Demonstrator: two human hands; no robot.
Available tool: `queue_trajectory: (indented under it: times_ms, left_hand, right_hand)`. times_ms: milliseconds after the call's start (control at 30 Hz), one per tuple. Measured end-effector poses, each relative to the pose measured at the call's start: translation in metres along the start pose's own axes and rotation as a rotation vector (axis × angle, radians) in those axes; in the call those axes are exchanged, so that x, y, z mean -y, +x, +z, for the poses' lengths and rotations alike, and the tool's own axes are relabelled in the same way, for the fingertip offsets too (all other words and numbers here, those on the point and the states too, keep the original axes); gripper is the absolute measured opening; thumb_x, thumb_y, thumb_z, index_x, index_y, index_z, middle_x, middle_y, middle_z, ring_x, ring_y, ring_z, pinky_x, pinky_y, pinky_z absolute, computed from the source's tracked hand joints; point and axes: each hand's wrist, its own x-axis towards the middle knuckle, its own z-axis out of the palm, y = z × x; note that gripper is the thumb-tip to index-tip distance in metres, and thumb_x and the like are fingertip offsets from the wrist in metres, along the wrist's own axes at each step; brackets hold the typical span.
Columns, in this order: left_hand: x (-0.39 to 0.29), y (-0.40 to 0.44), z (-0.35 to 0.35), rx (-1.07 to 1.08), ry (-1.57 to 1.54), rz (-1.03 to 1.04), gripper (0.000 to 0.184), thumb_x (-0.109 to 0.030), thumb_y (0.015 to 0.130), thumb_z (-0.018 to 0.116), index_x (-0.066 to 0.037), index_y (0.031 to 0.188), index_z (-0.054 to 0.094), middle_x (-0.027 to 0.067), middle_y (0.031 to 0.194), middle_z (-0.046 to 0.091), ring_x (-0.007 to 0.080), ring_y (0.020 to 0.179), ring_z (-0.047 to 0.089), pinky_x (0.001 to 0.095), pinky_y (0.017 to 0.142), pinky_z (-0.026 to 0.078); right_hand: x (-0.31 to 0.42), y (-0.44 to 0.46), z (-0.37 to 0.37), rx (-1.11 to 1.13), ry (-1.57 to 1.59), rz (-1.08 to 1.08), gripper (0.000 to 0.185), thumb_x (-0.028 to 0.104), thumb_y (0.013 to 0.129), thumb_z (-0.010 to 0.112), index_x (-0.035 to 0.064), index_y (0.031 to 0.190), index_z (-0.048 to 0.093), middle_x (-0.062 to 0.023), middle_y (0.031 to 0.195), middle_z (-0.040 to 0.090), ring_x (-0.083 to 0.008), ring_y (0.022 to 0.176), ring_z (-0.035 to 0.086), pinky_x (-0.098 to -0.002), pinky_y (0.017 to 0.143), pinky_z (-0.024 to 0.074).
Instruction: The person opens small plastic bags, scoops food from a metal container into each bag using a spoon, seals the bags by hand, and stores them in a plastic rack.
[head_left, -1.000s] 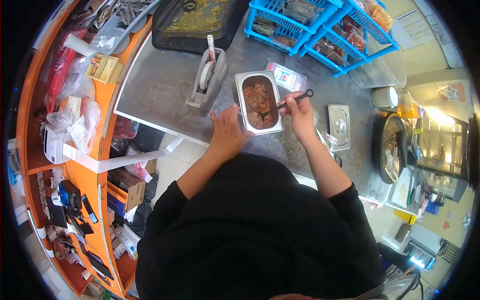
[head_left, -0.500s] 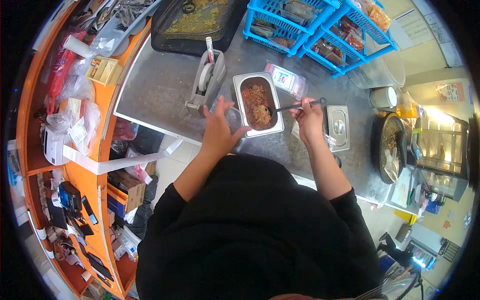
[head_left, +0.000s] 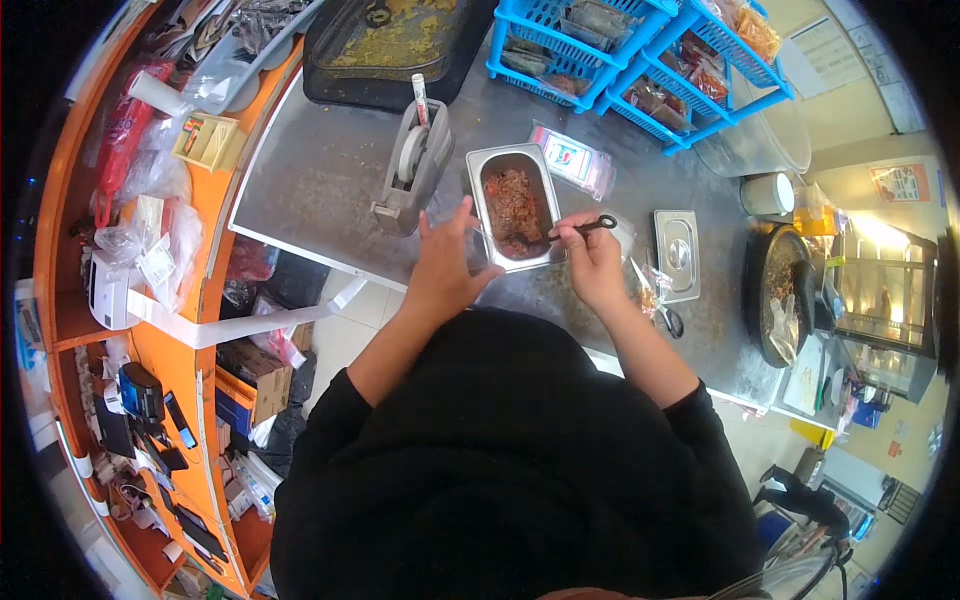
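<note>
A steel container (head_left: 480, 185) of reddish-brown chunky food (head_left: 514, 200) stands on the metal table. My right hand (head_left: 592, 262) grips the handle of a black spoon (head_left: 590, 226), whose head rests in the food near the container's lower end. At the container's left side is my left hand (head_left: 445, 262), thumb and fingers spread, the tips beside its rim. Clear plastic shows faintly near those fingers. To the right of my right hand lie a steel lid (head_left: 678, 250), a small clear bag and scissors (head_left: 672, 322).
A grey tape dispenser (head_left: 412, 165) stands left of the container. Behind are a black tray (head_left: 322, 80), a plastic packet (head_left: 575, 160) and blue baskets (head_left: 560, 85). A round dark pan (head_left: 765, 300) sits at right. Another person (head_left: 805, 500) is at far lower right.
My right hand has gone left and down with the spoon, whose head now sits lower in the food. The scissors have come into fuller view. The distant person has moved.
</note>
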Motion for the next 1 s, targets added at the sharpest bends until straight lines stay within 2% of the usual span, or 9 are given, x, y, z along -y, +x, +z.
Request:
queue_trajectory:
  times_ms: [133,233,333,567,767,867,1000]
  left_hand:
    - [0.0,-0.002,0.003,-0.049,-0.033,0.009,0.106,-0.025,0.066,0.084,0.001,0.145,0.019,0.012,0.117,0.056,0.0318,0.117,0.051,0.0627,0.112,0.01]
    - [0.0,-0.001,0.003,-0.047,-0.038,0.008,0.105,-0.025,0.065,0.084,0.001,0.145,0.02,0.0123,0.117,0.056,0.0319,0.117,0.052,0.063,0.112,0.011]
    - [-0.001,0.0,0.003,-0.047,-0.042,-0.005,0.106,-0.025,0.064,0.085,0.002,0.144,0.021,0.0127,0.117,0.056,0.0324,0.116,0.052,0.0627,0.112,0.011]
    - [-0.007,0.005,-0.006,-0.02,-0.045,-0.079,0.111,-0.027,0.063,0.086,0.002,0.145,0.017,0.014,0.117,0.059,0.0332,0.119,0.052,0.0586,0.114,0.011]
    - [-0.012,0.015,-0.017,-0.083,-0.072,-0.064,0.115,-0.03,0.061,0.087,0.002,0.146,0.017,0.013,0.117,0.06,0.0313,0.118,0.054,0.0581,0.114,0.011]
    - [-0.019,0.026,-0.021,-0.103,-0.03,0.009,0.114,-0.03,0.06,0.087,0.001,0.146,0.019,0.012,0.114,0.06,0.0305,0.114,0.055,0.0582,0.113,0.012]
    - [-0.035,0.043,-0.026,-0.107,0.063,0.134,0.113,-0.033,0.061,0.087,0.003,0.144,0.02,0.0111,0.113,0.061,0.0339,0.115,0.053,0.0597,0.112,0.015]
  right_hand:
    - [0.011,0.003,0.001,-0.035,0.123,0.059,0.008,0.009,0.098,0.053,0.0017,0.1,0.055,-0.0067,0.091,0.064,-0.0122,0.081,0.061,-0.0252,0.073,0.0495]
    - [0.007,-0.001,0.008,0.023,0.04,0.065,0.008,0.009,0.098,0.052,0.0021,0.1,0.054,-0.0067,0.091,0.064,-0.0123,0.079,0.062,-0.0247,0.071,0.0501]
    - [0.006,0.005,0.007,-0.089,0.205,0.196,0.009,0.012,0.099,0.05,0.0027,0.101,0.052,-0.0072,0.09,0.063,-0.0126,0.074,0.062,-0.0256,0.067,0.0513]
    - [-0.016,0.019,-0.014,-0.3,0.412,0.323,0.013,0.017,0.099,0.051,0.0066,0.107,0.048,-0.0082,0.089,0.062,-0.0155,0.069,0.064,-0.0279,0.062,0.0519]
    - [-0.006,0.032,-0.039,-0.353,0.515,0.248,0.015,0.02,0.1,0.051,0.0067,0.104,0.049,-0.0074,0.085,0.063,-0.0151,0.063,0.062,-0.0274,0.058,0.0493]
    - [0.02,0.043,-0.046,-0.33,0.55,0.158,0.015,0.02,0.099,0.052,0.0064,0.104,0.051,-0.0065,0.084,0.061,-0.0144,0.064,0.058,-0.0281,0.06,0.0477]
    - [0.064,0.059,-0.054,-0.274,0.535,0.009,0.015,0.019,0.099,0.052,0.005,0.103,0.053,-0.0059,0.084,0.059,-0.0132,0.069,0.056,-0.0264,0.062,0.0458]
